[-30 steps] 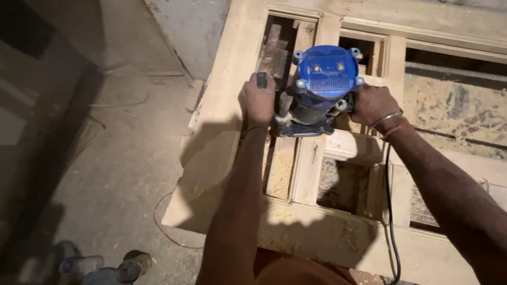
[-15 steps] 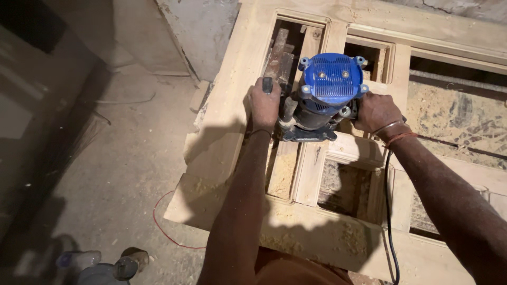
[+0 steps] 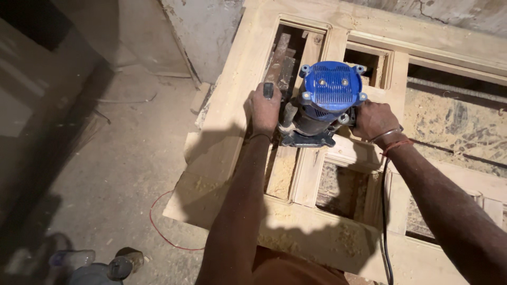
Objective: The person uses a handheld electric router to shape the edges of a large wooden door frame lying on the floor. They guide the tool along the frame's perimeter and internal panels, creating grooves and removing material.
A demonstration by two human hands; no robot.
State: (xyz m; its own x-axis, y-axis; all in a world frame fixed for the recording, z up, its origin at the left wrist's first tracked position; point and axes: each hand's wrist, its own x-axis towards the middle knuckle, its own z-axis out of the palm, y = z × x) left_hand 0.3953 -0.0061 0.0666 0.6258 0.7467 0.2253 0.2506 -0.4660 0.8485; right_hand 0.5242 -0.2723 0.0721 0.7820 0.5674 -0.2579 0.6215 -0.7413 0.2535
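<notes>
While I lean over the pale wooden door frame (image 3: 317,240), both my hands clamp the blue-capped router (image 3: 323,103), which stands upright on a vertical rail of the frame. My left hand (image 3: 265,110) is wrapped tight around the handle at the tool's nine o'clock; my right hand (image 3: 374,120) is curled fully around the handle at its three o'clock. A black cord (image 3: 384,221) runs down toward six o'clock beside my right forearm. Sawdust (image 3: 281,171) lies in the panel just below the router's base.
</notes>
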